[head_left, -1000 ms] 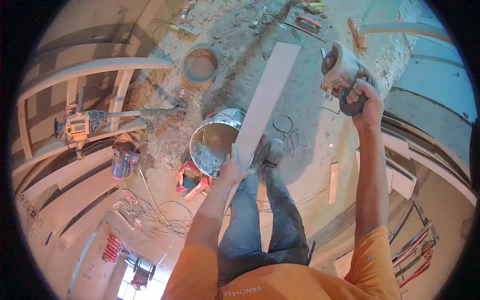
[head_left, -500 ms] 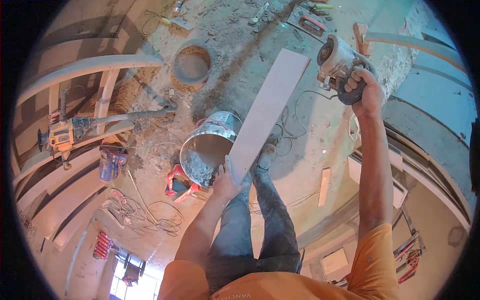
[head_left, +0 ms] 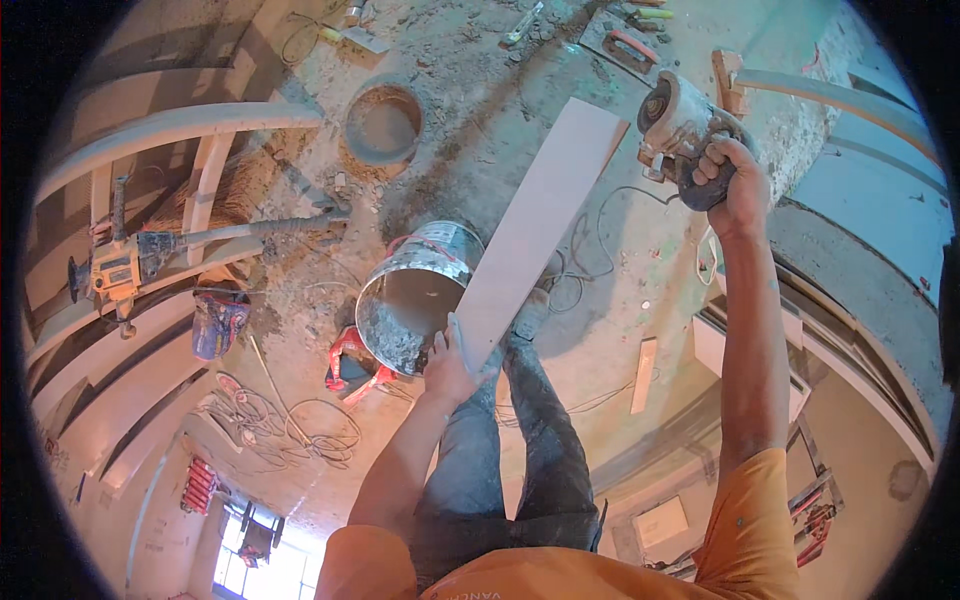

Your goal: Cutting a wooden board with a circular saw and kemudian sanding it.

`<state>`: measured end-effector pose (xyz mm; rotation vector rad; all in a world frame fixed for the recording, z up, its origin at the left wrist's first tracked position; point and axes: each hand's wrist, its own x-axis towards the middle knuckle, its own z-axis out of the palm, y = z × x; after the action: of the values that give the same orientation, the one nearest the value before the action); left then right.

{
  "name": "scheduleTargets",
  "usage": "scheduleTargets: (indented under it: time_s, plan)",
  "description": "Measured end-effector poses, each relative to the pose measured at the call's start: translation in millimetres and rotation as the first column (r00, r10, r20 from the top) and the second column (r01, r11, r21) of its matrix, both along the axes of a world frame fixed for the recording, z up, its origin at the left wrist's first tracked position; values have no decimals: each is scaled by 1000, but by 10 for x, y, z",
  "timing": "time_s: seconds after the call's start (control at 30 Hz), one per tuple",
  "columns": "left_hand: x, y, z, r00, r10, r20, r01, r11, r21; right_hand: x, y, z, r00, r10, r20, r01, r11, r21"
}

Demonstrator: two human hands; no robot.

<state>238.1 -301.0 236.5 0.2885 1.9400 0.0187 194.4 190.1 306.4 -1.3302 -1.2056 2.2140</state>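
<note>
My left hand (head_left: 455, 372) grips the near end of a long pale tile strip (head_left: 540, 225), which slants away from me to the upper right. The fingers lie along its left edge. In my right hand (head_left: 735, 180) is an angle grinder (head_left: 683, 122), held by its dark handle to the right of the strip's far end and apart from it. The grinder's cable hangs down from the handle toward the floor. Left of the strip, partly covered by it, a bucket (head_left: 405, 315) smeared with grey mortar stands by my legs.
A round grey tub (head_left: 384, 126) stands farther off on the dusty floor. On the left a yellow power mixer (head_left: 122, 268) rests by wooden beams. A trowel with a red handle (head_left: 632, 45) lies at the far right. Coiled cables (head_left: 320, 435) and a small wooden piece (head_left: 644, 375) lie nearer.
The strip has tilted slightly, showing more of its right edge near the far end. Both hands keep their grips, and the grinder has barely moved.
</note>
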Motion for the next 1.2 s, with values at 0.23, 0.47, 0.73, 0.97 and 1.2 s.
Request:
scheduleTargets:
  time_s: [0.23, 0.47, 0.73, 0.97, 1.2]
  plan:
    - [17, -1, -2, 1000, 3, -12, -3, 1000, -7, 28, 27, -87, 999, 19, -35, -20, 999, -32]
    - [14, 22, -8, 1000, 5, -2, -5, 1000, -6, 45, 64, -135, 997, 38, -60, -40, 998, -39]
    - [53, -35, -45, 999, -11, -31, 11, 1000, 3, -20, 12, -108, 998, 21, -56, -22, 1000, -19]
    - [20, -12, -5, 1000, 8, -26, -7, 1000, 19, -28, 23, -136, 998, 20, -60, -22, 999, -28]
    - [39, -29, -27, 1000, 4, -27, -3, 1000, 21, -82, -19, -70, 1000, 10, 11, -10, 1000, -15]
